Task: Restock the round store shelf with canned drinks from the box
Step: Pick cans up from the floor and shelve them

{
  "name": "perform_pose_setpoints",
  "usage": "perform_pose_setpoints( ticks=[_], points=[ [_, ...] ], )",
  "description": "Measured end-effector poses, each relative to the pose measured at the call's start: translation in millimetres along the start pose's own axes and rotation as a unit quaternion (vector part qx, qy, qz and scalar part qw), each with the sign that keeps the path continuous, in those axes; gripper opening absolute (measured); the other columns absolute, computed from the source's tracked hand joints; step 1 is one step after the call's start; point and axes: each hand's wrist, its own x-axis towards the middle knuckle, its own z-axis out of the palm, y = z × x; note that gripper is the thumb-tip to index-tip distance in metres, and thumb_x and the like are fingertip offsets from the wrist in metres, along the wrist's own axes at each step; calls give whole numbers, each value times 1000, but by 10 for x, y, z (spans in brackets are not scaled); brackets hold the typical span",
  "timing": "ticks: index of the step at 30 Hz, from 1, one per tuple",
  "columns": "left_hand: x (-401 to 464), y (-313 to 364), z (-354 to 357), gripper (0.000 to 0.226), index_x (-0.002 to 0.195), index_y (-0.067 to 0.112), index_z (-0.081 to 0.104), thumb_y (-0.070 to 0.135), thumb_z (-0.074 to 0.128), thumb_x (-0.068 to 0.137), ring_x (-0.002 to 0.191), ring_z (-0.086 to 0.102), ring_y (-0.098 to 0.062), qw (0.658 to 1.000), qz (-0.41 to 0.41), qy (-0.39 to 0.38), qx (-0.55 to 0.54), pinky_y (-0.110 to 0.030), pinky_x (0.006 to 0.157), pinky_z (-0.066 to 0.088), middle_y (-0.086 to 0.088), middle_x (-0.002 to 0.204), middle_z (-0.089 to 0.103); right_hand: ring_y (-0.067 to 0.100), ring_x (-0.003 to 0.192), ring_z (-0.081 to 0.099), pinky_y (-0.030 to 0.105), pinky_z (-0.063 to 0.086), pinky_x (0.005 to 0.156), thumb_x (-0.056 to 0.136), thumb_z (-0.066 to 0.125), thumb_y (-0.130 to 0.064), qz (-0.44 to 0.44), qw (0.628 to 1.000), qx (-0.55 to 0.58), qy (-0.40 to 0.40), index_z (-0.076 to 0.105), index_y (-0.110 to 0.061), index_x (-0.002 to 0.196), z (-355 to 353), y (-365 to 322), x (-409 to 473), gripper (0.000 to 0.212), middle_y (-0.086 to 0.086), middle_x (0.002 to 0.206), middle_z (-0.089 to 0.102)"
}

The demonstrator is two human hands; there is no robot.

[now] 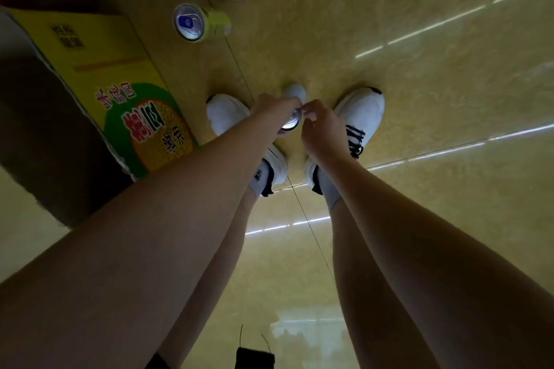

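Yellow floor (419,39): box (120,75), two cans (207,22) nearby.

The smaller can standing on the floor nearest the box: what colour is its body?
Yellow-green body with a silver lid, on the smaller floor can, seen best in the head view.

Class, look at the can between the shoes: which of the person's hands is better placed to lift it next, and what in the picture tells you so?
Probably the left hand: its fingers already wrap the white can standing on the floor between the shoes. The right hand only touches the can's top rim with its fingertips.
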Motion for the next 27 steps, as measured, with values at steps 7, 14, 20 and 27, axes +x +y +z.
perform_pose_setpoints(
  ticks=[7, 14, 20, 27],
  points=[
    [-379, -54, -417, 48, 114, 10, 61, 21, 81, 72, 99, 60, -22, 985, 83, -17, 154, -32, 80, 48, -6, 108, 63, 23, 105, 61, 24, 40, 77, 88, 57, -10, -16, 999, -36, -36, 56, -15, 125, -337, -219, -315, 38, 4, 124, 63],
    [-1547, 323, -907, 60, 123, 6, 52, 11, 82, 71, 106, 57, -31, 965, 175, 3, 193, -42, 82, 50, -12, 118, 57, 32, 109, 59, 45, 53, 81, 84, 64, -9, -101, 988, -104, -46, 51, -15, 131, -1100, -1087, -858, 49, 9, 129, 56],
    [-3173, 893, -1292, 55, 114, 10, 50, 13, 82, 69, 94, 50, -22, 920, 289, 6, 264, -43, 78, 47, -6, 108, 53, 35, 114, 53, 40, 49, 79, 77, 68, -10, -136, 978, -156, -26, 50, -13, 130, -2047, -1929, -1729, 56, 11, 126, 50],
    [-5309, 1398, -2011, 54, 110, 10, 57, 6, 84, 63, 84, 56, -17, 855, 441, -27, 272, -27, 61, 44, -4, 99, 61, 39, 108, 56, 39, 45, 80, 74, 72, -13, -215, 965, -141, 49, 54, -8, 125, -3371, -2942, -2965, 55, 15, 121, 55]
  ],
)
